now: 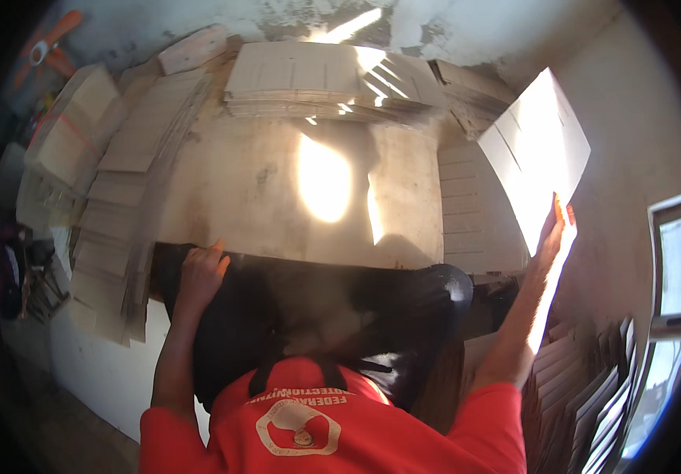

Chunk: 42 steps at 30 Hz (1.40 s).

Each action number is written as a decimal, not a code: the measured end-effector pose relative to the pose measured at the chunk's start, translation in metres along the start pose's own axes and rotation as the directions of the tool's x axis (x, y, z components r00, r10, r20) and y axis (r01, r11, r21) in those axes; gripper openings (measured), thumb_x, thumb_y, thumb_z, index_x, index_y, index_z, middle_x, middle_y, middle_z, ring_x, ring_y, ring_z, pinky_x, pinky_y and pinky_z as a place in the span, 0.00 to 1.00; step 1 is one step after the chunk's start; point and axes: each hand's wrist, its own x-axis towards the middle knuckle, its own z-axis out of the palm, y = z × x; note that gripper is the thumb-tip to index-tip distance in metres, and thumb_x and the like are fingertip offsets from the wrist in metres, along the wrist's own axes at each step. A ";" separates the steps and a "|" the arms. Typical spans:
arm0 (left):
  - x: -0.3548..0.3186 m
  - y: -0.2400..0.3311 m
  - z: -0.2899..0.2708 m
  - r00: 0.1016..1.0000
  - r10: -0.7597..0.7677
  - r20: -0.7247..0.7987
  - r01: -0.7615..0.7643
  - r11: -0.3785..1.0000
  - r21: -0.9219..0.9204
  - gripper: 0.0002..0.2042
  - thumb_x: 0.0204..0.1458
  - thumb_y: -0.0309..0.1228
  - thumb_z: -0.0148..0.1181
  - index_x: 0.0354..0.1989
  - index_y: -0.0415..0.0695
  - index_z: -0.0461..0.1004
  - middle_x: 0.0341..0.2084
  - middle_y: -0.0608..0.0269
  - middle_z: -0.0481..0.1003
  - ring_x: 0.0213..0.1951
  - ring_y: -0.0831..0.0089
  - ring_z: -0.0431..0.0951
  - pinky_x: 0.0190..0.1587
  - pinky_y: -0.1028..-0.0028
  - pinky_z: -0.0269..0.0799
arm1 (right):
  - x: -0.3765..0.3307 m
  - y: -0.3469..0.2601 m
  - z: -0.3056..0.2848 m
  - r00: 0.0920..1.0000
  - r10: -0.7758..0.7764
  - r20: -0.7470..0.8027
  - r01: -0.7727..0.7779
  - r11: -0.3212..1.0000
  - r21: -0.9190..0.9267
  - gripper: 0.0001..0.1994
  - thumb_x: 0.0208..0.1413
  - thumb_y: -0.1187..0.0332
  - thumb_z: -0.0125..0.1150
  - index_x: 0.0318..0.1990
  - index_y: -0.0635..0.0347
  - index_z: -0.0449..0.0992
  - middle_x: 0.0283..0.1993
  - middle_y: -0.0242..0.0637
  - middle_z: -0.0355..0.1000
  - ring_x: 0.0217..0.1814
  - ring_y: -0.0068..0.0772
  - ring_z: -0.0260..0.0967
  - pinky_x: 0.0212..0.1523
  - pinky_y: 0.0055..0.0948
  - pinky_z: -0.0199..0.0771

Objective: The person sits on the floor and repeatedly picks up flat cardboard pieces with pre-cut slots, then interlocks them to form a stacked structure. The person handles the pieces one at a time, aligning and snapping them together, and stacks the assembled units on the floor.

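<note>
Sitting at one sunlit board (pixel 237 182) before a patchy wall (pixel 427 28). Gripping one cardboard sheet (pixel 536 150), raised at right, in the right hand (pixel 558 227); curling the left hand (pixel 204 271) by the board's near edge, can't tell whether gripping.

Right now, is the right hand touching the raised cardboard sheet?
Touching. The head view shows the right hand holding the cardboard sheet at its lower right edge, fingers overlapping it.

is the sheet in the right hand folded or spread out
Spread out: the sheet shows one broad face above the right hand, with no folded-over part visible.
</note>
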 end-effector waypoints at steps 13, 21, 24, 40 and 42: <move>-0.009 -0.006 -0.002 1.000 -0.002 -0.018 0.001 0.999 -0.052 0.16 0.48 0.30 0.64 0.46 0.37 0.77 0.28 0.51 0.78 0.35 0.53 0.76 0.43 0.59 0.71 | -0.184 0.011 0.202 0.578 0.502 0.643 -0.777 0.579 0.247 0.16 0.50 0.82 0.64 0.47 0.70 0.72 0.38 0.41 0.76 0.34 0.31 0.75 0.39 0.28 0.79; -0.001 -0.002 -0.002 1.000 -0.015 -0.009 0.015 0.999 -0.045 0.16 0.48 0.31 0.65 0.45 0.38 0.77 0.27 0.52 0.78 0.33 0.55 0.77 0.43 0.60 0.72 | -0.180 0.061 0.228 0.528 0.571 0.629 -0.567 0.788 -0.240 0.13 0.47 0.81 0.66 0.42 0.69 0.74 0.39 0.38 0.74 0.37 0.29 0.73 0.42 0.27 0.75; 0.000 -0.007 0.000 0.995 -0.098 0.000 0.097 0.987 -0.125 0.16 0.49 0.31 0.66 0.45 0.36 0.77 0.29 0.50 0.79 0.33 0.55 0.78 0.42 0.62 0.73 | -0.159 0.043 0.232 0.505 0.474 0.722 -0.691 0.722 0.009 0.17 0.44 0.84 0.64 0.44 0.77 0.72 0.36 0.46 0.77 0.34 0.32 0.75 0.40 0.24 0.76; 0.236 0.065 0.021 0.908 0.091 -0.408 -0.239 0.914 -0.328 0.18 0.51 0.26 0.65 0.52 0.38 0.75 0.44 0.52 0.77 0.47 0.58 0.76 0.49 0.65 0.73 | 0.001 0.127 0.136 0.989 0.126 0.071 -0.141 0.736 0.662 0.20 0.52 0.62 0.68 0.48 0.68 0.78 0.43 0.42 0.78 0.46 0.36 0.75 0.51 0.33 0.72; 0.282 0.085 0.021 0.891 0.210 -0.404 -0.336 0.902 -0.271 0.19 0.51 0.25 0.65 0.53 0.39 0.74 0.48 0.54 0.75 0.51 0.57 0.73 0.51 0.64 0.71 | 0.001 0.099 0.130 0.996 0.089 0.016 -0.085 0.859 0.504 0.17 0.52 0.62 0.68 0.44 0.65 0.79 0.35 0.38 0.78 0.32 0.29 0.72 0.33 0.26 0.69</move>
